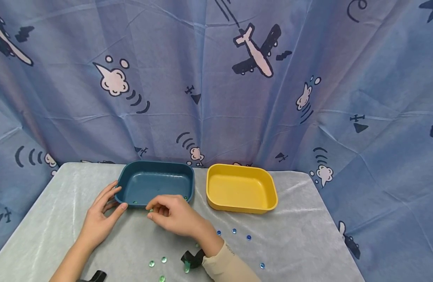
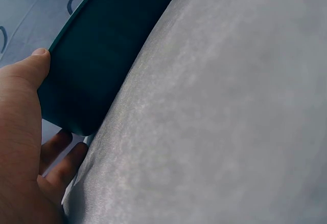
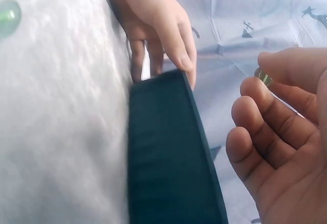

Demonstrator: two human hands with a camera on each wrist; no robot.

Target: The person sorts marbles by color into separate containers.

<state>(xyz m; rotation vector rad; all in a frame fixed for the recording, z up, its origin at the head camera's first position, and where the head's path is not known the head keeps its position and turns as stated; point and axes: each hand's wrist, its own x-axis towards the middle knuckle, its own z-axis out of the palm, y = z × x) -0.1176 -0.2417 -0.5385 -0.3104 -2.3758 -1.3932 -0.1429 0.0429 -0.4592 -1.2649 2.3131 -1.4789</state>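
Note:
A dark teal tray (image 1: 155,167) stands at the back of the table, with a few green glass gems (image 1: 134,202) inside. My left hand (image 1: 100,219) holds its left front corner, thumb at the front rim and fingers around the left end. In the left wrist view, the left hand's thumb (image 2: 36,68) touches the tray's edge. My right hand (image 1: 177,215) is over the tray's front edge, pinching a green glass gem (image 3: 263,76) between thumb and index finger. The other fingers of that hand are loosely bent in the right wrist view.
A yellow tray (image 1: 242,208) stands right of the teal one. Several green gems (image 1: 151,263) lie near the table's front, some by the black wrist strap (image 1: 192,258). Several blue gems (image 1: 249,237) lie to the right. A patterned curtain (image 1: 167,98) hangs behind the table.

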